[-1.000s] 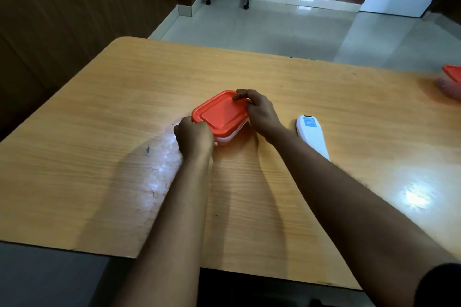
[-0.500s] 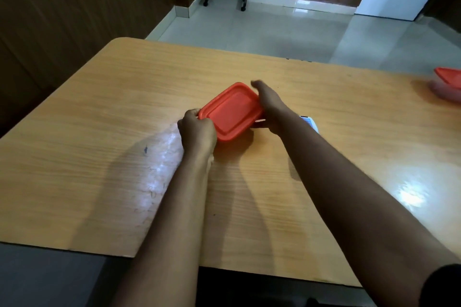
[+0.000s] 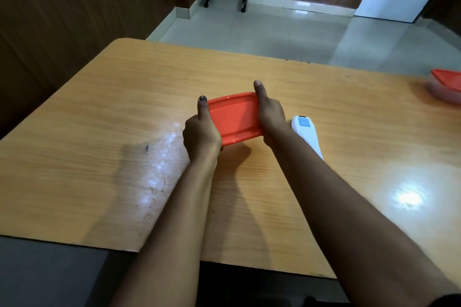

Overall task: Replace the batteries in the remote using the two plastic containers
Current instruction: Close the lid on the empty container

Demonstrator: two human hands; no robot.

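A small plastic container with an orange lid (image 3: 234, 117) is held above the middle of the wooden table (image 3: 99, 112), tilted so the lid faces me. My left hand (image 3: 200, 129) grips its left end, thumb pointing up along the edge. My right hand (image 3: 269, 109) grips its right end, thumb also up. The clear body under the lid is hidden. A white remote (image 3: 308, 133) lies on the table just right of my right wrist, partly covered by my forearm. A second container with an orange lid (image 3: 446, 87) sits at the far right edge of the view.
The table's near edge runs along the bottom of the view and its far edge borders a tiled floor. A dark wood-panelled wall stands to the left. Bright glare patches lie on the tabletop left of my left arm and at the right.
The container went from resting flat on the table to being lifted and tilted toward me. Both hands shifted to its short ends with thumbs raised. The remote is more exposed again.
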